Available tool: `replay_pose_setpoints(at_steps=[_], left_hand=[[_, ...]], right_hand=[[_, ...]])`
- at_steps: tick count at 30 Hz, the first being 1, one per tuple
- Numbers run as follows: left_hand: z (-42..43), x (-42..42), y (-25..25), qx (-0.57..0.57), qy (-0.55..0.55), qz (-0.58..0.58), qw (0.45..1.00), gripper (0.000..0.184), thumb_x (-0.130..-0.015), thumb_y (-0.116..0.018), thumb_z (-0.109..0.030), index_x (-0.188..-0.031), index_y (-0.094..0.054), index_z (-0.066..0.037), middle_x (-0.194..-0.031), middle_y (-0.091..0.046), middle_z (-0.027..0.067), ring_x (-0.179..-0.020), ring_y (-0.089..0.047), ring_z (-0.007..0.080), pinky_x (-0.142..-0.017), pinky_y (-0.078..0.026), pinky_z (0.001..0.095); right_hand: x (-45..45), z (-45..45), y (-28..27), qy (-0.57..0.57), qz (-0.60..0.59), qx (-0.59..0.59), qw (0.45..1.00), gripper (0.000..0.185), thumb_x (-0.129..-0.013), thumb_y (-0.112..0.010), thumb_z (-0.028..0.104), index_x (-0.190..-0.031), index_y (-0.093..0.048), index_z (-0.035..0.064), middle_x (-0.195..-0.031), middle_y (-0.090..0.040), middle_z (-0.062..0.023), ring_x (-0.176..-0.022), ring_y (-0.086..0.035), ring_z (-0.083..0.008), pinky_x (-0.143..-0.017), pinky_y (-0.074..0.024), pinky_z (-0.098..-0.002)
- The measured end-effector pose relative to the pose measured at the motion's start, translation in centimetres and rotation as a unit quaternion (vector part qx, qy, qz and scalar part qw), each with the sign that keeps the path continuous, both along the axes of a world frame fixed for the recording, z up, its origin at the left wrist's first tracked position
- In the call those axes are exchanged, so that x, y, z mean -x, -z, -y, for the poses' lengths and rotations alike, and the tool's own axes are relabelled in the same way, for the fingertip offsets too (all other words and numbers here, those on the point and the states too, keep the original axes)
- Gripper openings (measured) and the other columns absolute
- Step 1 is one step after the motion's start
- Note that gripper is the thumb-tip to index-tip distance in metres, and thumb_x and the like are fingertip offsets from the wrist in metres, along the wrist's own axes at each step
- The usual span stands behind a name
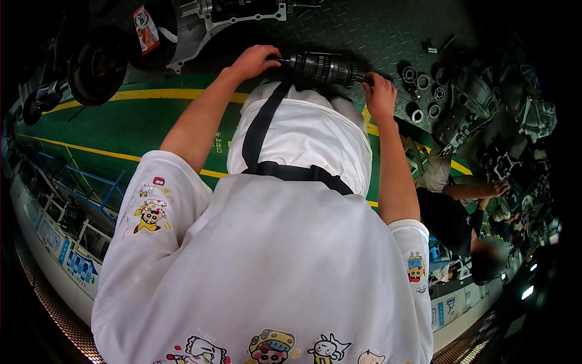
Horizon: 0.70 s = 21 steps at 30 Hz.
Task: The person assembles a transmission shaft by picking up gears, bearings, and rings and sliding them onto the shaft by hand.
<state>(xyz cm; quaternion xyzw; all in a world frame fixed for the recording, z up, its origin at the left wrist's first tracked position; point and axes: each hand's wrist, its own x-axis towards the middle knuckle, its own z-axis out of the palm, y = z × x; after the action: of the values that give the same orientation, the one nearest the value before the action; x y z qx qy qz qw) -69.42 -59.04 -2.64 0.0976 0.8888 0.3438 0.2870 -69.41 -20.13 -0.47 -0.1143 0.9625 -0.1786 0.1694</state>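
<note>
A gear shaft (321,68) with several dark toothed gears lies level across the front of my lap, by the edge of the metal work surface. My left hand (257,61) has its fingers closed round the thin left end of the shaft. At the opposite end, my right hand (381,96) pinches the short stub with thumb and fingers. The middle of the shaft, with its gears, shows between my two hands. Just beyond my left hand sits an open metal gearbox housing (227,25) with gears inside.
Several loose gears and rings (438,93) lie on the dark checkered plate (357,30) to the right, near metal housings (464,118). A red packet (146,30) is at upper left, above a round dark part (97,65). Another person's hand (494,189) reaches toward parts at right.
</note>
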Motion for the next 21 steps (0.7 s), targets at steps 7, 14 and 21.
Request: replay_pose_setpoints(at_steps=[7,14,21], left_hand=[[0.01,0.16,-0.15,-0.002,-0.003,0.016,1.0,0.023,-0.086,-0.074,-0.019,-0.105,-0.07,-0.006,-0.105,-0.07,0.0125,-0.101,-0.066,0.0338,-0.088,-0.053,0.0421],[0.01,0.07,0.05,-0.006,-0.006,0.011,1.0,0.024,-0.085,-0.075,-0.019,-0.105,-0.071,-0.006,-0.104,-0.071,0.0124,-0.1,-0.066,0.0337,-0.087,-0.053,0.0416],[-0.12,-0.09,-0.16,-0.002,-0.012,0.01,1.0,0.024,-0.084,-0.076,-0.018,-0.104,-0.071,-0.006,-0.104,-0.071,0.0122,-0.1,-0.066,0.0334,-0.087,-0.053,0.0414]], right_hand=[[0.21,0.06,-0.05,0.008,0.011,-0.002,1.0,0.028,-0.09,-0.069,0.02,-0.116,-0.062,0.0153,-0.11,-0.068,-0.0043,-0.112,-0.059,-0.0288,-0.102,-0.0391,-0.0448],[0.13,0.0,-0.37,-0.003,0.014,-0.008,1.0,0.028,-0.092,-0.068,0.022,-0.119,-0.062,0.0148,-0.113,-0.069,-0.0039,-0.113,-0.059,-0.0301,-0.099,-0.0404,-0.0454],[-0.12,-0.03,-0.22,0.002,0.014,-0.007,1.0,0.029,-0.091,-0.069,0.022,-0.118,-0.062,0.0146,-0.112,-0.069,-0.0039,-0.112,-0.06,-0.0302,-0.098,-0.0408,-0.0455]])
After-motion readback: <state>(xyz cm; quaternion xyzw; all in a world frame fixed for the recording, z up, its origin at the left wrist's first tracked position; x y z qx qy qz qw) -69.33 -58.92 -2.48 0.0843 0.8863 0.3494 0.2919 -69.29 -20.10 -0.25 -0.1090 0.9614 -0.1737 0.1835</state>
